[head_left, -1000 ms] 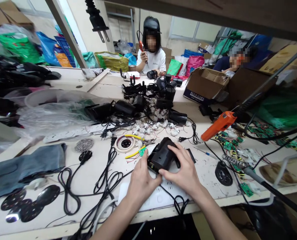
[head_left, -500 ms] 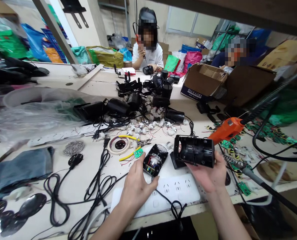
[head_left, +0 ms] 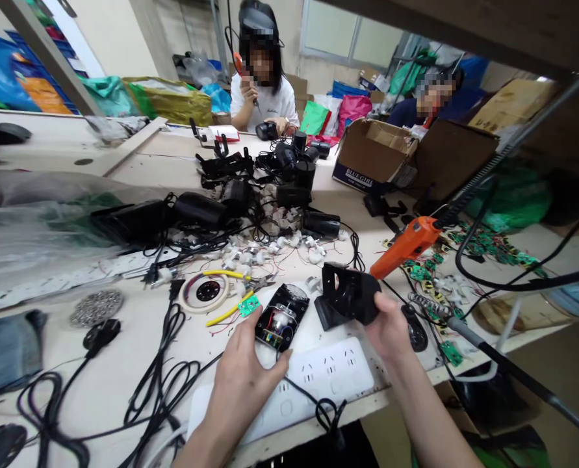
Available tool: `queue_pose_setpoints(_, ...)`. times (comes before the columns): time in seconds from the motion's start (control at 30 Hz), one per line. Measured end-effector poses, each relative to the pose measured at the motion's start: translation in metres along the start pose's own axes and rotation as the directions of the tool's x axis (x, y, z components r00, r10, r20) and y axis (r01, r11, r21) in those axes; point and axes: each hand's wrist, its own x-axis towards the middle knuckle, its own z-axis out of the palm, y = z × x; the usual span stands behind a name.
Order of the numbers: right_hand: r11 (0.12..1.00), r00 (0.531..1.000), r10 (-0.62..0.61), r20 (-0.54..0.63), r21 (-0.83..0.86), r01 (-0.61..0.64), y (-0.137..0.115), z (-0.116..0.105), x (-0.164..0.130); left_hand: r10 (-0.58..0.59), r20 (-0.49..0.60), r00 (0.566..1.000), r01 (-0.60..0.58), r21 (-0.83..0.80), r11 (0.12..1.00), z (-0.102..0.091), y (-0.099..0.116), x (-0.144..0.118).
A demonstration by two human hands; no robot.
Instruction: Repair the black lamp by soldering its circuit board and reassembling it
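Note:
My left hand (head_left: 253,374) grips the near left edge of an open black housing half (head_left: 283,317), thumb and forefinger around its lower end. Inside that half sit a pale round part, thin wires and a small board. A small green circuit board (head_left: 249,305) lies just beyond the left fingertips. In my right hand (head_left: 389,328) is a black housing cover (head_left: 350,292), raised and tilted, its outer side partly toward me and a cut-out at its left end. An orange electric screwdriver (head_left: 406,246) is behind the cover, its tip hidden.
A white power strip (head_left: 335,374) lies at the front edge. Black cables (head_left: 162,364), a tape roll (head_left: 184,304) and a pile of screws (head_left: 97,309) are left. Black housings (head_left: 201,211) and small white motors lie farther back; green boards (head_left: 494,240) right. Two people sit opposite.
The cover in my right hand has turned from showing its hollow inside to showing more of its outer side. My left hand keeps its hold on the housing half. The view has shifted right.

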Motion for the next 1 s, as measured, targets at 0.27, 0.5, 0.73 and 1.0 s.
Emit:
queue_pose_setpoints(0.27,0.559,0.954,-0.210,0.214,-0.774,0.297,-0.009,0.029,0.045,-0.007,-0.038,0.999,0.009,0.070,0.997,-0.009,-0.005,-0.005)
queue_pose_setpoints(0.5,0.375,0.925,-0.072,0.373,-0.849,0.372,-0.022,0.054,0.084,-0.237,0.103,0.966,0.247,-0.104,0.963,-0.029,-0.010,-0.002)
queue_pose_setpoints(0.73,0.424,0.649,-0.197,0.735,-0.533,0.732,-0.077,0.087,0.081,-0.301,0.501,0.811,0.551,-0.827,0.109,-0.060,0.014,0.084)
queue_pose_setpoints(1.0,0.748,0.803,-0.218,0.555,-0.433,0.503,-0.086,0.060,0.060,0.200,0.685,0.700,0.673,-0.541,-0.505,-0.050,0.008,0.085)
